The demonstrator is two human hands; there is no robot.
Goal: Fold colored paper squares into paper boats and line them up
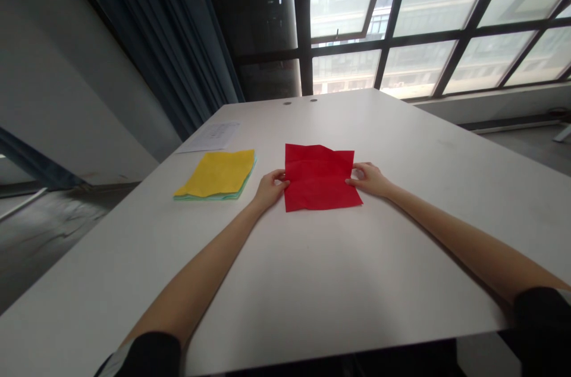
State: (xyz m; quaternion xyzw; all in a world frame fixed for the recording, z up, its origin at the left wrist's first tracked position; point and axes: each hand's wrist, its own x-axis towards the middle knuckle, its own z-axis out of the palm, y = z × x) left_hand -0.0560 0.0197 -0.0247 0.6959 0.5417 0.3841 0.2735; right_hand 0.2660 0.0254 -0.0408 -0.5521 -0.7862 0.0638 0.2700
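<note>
A red square sheet (319,178), fabric-like with crease lines across it, is in front of me at the middle of the table. My left hand (271,187) pinches its left edge between thumb and fingers. On the opposite side my right hand (370,179) pinches the right edge in the same way. The sheet's top edge is slightly uneven, and its lower right corner sticks out. Whether the sheet rests fully on the table or is partly raised, I cannot tell.
Left of my left hand lies a stack of sheets (218,173), yellow on top with light green below. Behind it is a printed paper (212,136) near the table's left edge. The white table (321,276) reaches back toward the windows, with two round grommets (287,103) at its far end.
</note>
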